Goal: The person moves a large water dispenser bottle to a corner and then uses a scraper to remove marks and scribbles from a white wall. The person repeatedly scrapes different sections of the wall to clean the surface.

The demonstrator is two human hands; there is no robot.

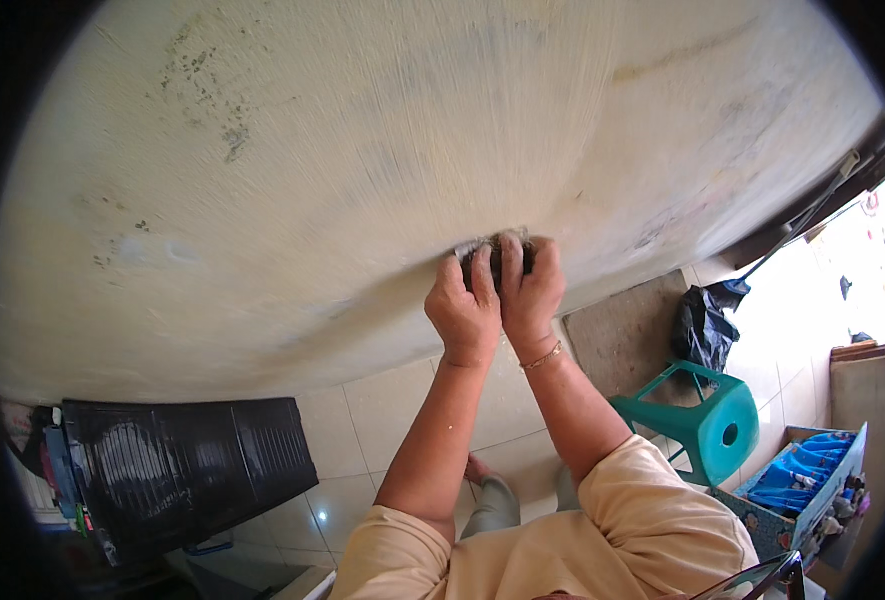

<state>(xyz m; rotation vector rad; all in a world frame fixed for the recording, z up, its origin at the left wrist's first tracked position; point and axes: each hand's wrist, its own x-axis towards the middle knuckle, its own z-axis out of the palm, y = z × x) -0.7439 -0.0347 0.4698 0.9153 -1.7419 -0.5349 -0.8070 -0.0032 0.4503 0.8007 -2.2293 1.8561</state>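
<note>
Both my hands are together against a cream-painted wall (322, 165), gripping one small dark object (496, 262) with a pale, ragged edge where it meets the wall. Its exact kind is hard to tell, since my fingers cover most of it. My left hand (466, 307) has its fingers curled over the left side. On the right side, my right hand (534, 289) clasps it, a bracelet (543, 356) at the wrist. Fine vertical streaks mark the paint above my hands, and dark spots of flaked paint or mould (200, 71) show at the upper left.
A black slatted plastic piece (194, 465) stands at the lower left. To the right are a green plastic stool (720, 420), a black plastic bag (705, 326), a long-handled tool (795, 225), a brown mat (622, 330) and a box holding blue cloth (802, 469). Pale tiles (390, 412) cover the floor.
</note>
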